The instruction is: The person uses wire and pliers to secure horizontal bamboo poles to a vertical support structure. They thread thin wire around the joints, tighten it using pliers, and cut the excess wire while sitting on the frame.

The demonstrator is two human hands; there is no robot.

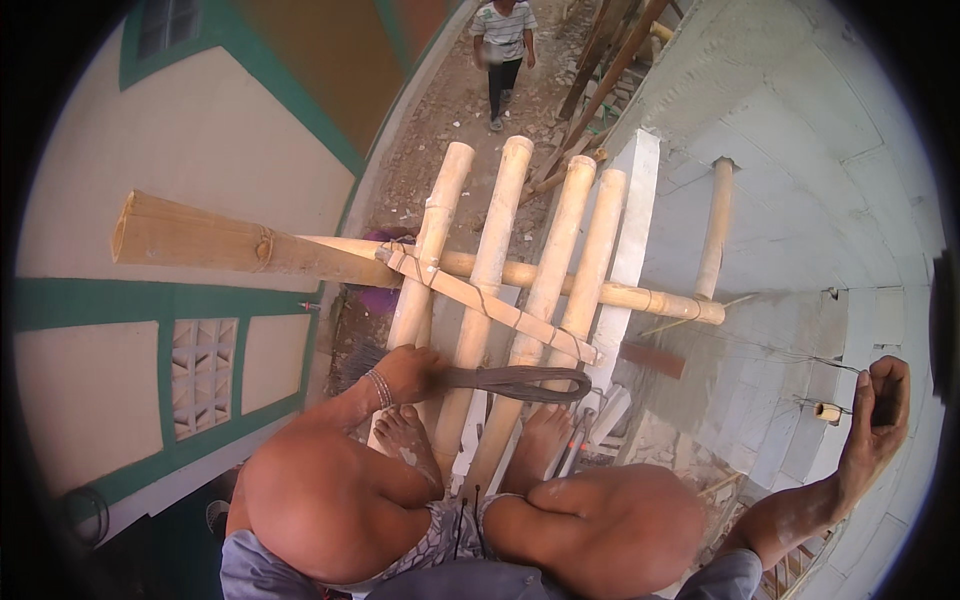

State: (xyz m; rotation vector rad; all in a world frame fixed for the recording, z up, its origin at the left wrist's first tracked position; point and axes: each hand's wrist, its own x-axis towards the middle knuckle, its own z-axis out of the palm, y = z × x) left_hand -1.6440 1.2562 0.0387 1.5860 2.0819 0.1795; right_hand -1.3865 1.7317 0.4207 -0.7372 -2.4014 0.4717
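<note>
Head view: the person squatted barefoot on a platform of four bamboo poles [495, 270] laid side by side, high above a dirt lane. Left hand [408, 372] was clenched around a coil of dark wire [520, 381], which lay across the poles near their near ends, just ahead of the toes. Right hand [880, 410] was raised off to the right against the grey block wall [800, 200], fingers curled around a thin strand of wire [790, 352] that ran leftward along the wall; the strand's far end could not be traced. A bamboo crossbeam [250, 245] passed under the poles, with a flat lashing strip [480, 303] slanting across them. Another person [503, 50] stood in the lane beyond the poles' far ends.
</note>
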